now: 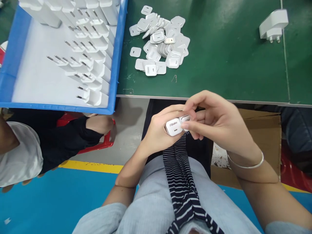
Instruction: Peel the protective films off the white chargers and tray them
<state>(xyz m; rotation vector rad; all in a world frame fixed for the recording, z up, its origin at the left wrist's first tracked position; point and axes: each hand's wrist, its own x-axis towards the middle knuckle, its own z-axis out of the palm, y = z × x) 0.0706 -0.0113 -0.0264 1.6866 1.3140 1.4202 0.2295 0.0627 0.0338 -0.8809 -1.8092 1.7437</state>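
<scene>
In my left hand (161, 125) sits a white slotted plate (174, 127) with dark lettering, its printed face toward me. Whether more plates or a charger body lie behind it is hidden by the fingers. My right hand (214, 122) pinches a second small white slotted piece (185, 119) between thumb and fingers, right beside the first. Both hands are close together over my lap, just in front of the table edge. Beyond them on the table lies a loose pile of similar white slotted plates (153, 52).
A blue tray (118, 58) at the left holds rows of white plug chargers (94, 97) with metal pins. One white charger (274, 24) lies on the green table (229, 55) at the far right. A seated person (19, 152) is at the left; a cardboard box (260, 139) stands below the table.
</scene>
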